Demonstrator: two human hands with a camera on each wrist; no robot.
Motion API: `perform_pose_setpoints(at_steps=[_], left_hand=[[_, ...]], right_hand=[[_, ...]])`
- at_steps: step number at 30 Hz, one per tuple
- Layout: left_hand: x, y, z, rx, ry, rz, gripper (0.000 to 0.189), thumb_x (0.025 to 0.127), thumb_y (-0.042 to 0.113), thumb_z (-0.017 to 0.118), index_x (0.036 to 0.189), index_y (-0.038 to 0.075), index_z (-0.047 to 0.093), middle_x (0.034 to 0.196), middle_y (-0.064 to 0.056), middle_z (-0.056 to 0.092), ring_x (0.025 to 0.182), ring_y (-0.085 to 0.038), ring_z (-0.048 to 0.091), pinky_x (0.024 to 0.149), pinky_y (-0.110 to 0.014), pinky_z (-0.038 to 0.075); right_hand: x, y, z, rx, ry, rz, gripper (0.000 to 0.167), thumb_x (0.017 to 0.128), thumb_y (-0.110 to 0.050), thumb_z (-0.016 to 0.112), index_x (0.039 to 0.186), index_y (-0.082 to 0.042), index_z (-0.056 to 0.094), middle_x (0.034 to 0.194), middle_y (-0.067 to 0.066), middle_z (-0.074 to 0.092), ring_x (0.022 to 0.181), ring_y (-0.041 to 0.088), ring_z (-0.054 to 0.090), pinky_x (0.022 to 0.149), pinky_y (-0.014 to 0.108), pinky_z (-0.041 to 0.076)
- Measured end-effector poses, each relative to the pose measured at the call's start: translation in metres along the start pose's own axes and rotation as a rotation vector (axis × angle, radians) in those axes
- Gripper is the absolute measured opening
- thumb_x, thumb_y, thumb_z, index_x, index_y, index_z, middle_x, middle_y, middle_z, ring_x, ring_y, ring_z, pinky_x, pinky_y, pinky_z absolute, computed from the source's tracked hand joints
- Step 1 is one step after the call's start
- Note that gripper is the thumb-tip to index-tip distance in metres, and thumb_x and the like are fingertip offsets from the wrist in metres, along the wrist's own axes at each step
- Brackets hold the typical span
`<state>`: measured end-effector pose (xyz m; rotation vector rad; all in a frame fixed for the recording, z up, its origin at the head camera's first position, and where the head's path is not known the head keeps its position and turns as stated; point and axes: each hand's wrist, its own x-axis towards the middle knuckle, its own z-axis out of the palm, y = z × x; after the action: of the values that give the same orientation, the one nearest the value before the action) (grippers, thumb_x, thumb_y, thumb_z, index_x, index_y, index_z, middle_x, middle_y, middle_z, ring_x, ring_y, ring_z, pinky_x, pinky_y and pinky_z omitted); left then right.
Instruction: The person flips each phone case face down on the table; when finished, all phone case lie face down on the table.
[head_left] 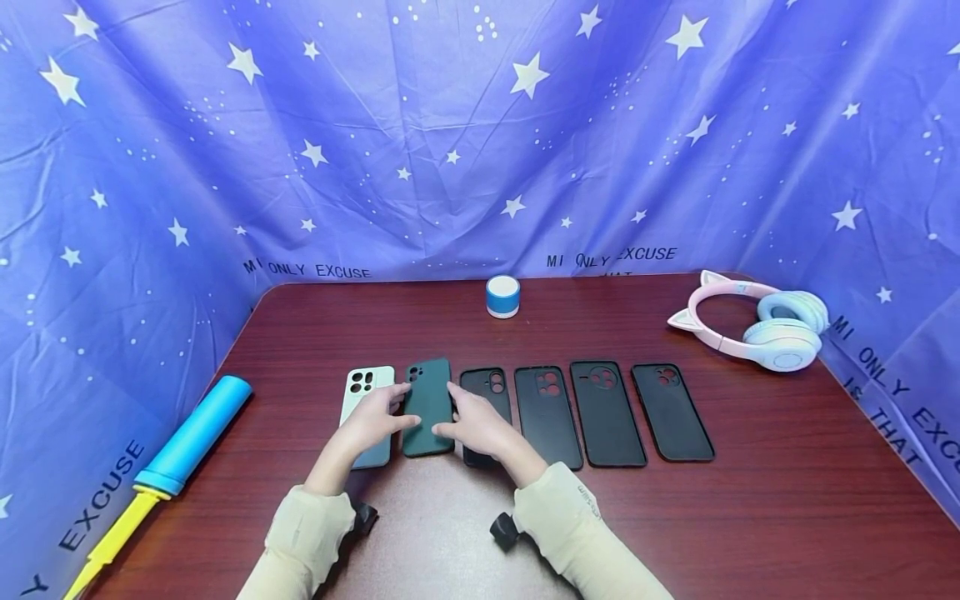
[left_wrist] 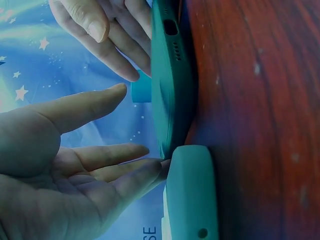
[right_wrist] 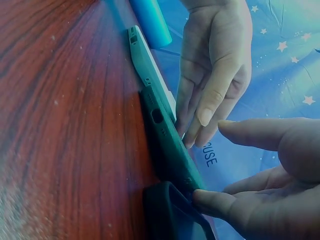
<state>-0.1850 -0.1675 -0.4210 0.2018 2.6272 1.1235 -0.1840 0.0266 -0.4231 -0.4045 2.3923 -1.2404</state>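
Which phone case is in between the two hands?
The dark green case, second from the left, between the left hand and right hand. The leftmost case is pale; the four black cases lie rightward.

Your left hand (head_left: 371, 422) hides parts of the pale case (head_left: 375, 455) and the green case (head_left: 429, 400); your right hand (head_left: 480, 423) covers part of the leftmost black case (head_left: 477, 382). The head view cuts off the near side of the worktop (head_left: 720, 517) and the tip of the pump (head_left: 180, 454).
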Motion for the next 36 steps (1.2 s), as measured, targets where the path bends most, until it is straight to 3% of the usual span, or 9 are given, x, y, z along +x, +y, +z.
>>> perform_pose_setpoints(at_steps=[9, 14, 19, 25, 30, 36], left_hand=[[-0.001, 0.005, 0.0, 0.014, -0.005, -0.033, 0.064, 0.09, 0.013, 0.066, 0.141, -0.014, 0.038, 0.144, -0.033, 0.041, 0.13, -0.045, 0.048, 0.103, -0.051, 0.047], [-0.001, 0.008, -0.001, 0.011, 0.053, 0.0, 0.062, 0.092, 0.014, 0.064, 0.142, -0.011, 0.039, 0.142, -0.032, 0.045, 0.128, -0.044, 0.05, 0.103, -0.051, 0.047], [0.002, 0.011, -0.001, -0.037, 0.095, 0.027, 0.061, 0.094, 0.014, 0.062, 0.146, -0.006, 0.037, 0.144, -0.028, 0.046, 0.131, -0.041, 0.048, 0.106, -0.049, 0.044], [0.007, 0.018, 0.001, -0.125, 0.108, 0.067, 0.06, 0.094, 0.012, 0.062, 0.146, -0.005, 0.037, 0.143, -0.029, 0.046, 0.133, -0.04, 0.047, 0.108, -0.049, 0.043], [0.012, 0.028, 0.006, -0.163, 0.093, 0.087, 0.06, 0.094, 0.012, 0.061, 0.146, -0.006, 0.036, 0.145, -0.029, 0.044, 0.134, -0.041, 0.045, 0.108, -0.048, 0.043], [0.017, 0.037, 0.017, -0.201, 0.103, 0.081, 0.06, 0.094, 0.013, 0.061, 0.146, -0.005, 0.037, 0.148, -0.025, 0.042, 0.136, -0.038, 0.044, 0.107, -0.046, 0.045]], right_hand=[[-0.003, -0.001, -0.002, -0.013, 0.014, -0.012, 0.076, 0.093, -0.022, 0.065, 0.151, 0.004, 0.023, 0.152, 0.023, 0.037, 0.129, 0.035, 0.053, 0.105, 0.048, 0.046], [-0.004, -0.001, -0.01, -0.015, 0.044, -0.024, 0.076, 0.093, -0.025, 0.064, 0.152, 0.002, 0.024, 0.153, 0.021, 0.037, 0.132, 0.034, 0.05, 0.108, 0.048, 0.044], [-0.009, 0.003, -0.019, 0.046, 0.063, -0.017, 0.074, 0.095, -0.026, 0.062, 0.153, -0.003, 0.023, 0.157, 0.017, 0.03, 0.137, 0.035, 0.044, 0.111, 0.049, 0.041], [-0.013, 0.013, -0.028, 0.114, 0.126, -0.039, 0.071, 0.095, -0.021, 0.062, 0.153, -0.002, 0.025, 0.155, 0.019, 0.033, 0.139, 0.036, 0.041, 0.111, 0.048, 0.04], [-0.017, 0.023, -0.037, 0.112, 0.177, -0.052, 0.07, 0.094, -0.018, 0.063, 0.152, -0.001, 0.027, 0.154, 0.021, 0.035, 0.138, 0.036, 0.042, 0.111, 0.046, 0.04], [-0.026, 0.033, -0.047, 0.076, 0.182, -0.002, 0.072, 0.094, -0.021, 0.063, 0.153, -0.005, 0.025, 0.154, 0.018, 0.035, 0.139, 0.036, 0.041, 0.11, 0.048, 0.041]])
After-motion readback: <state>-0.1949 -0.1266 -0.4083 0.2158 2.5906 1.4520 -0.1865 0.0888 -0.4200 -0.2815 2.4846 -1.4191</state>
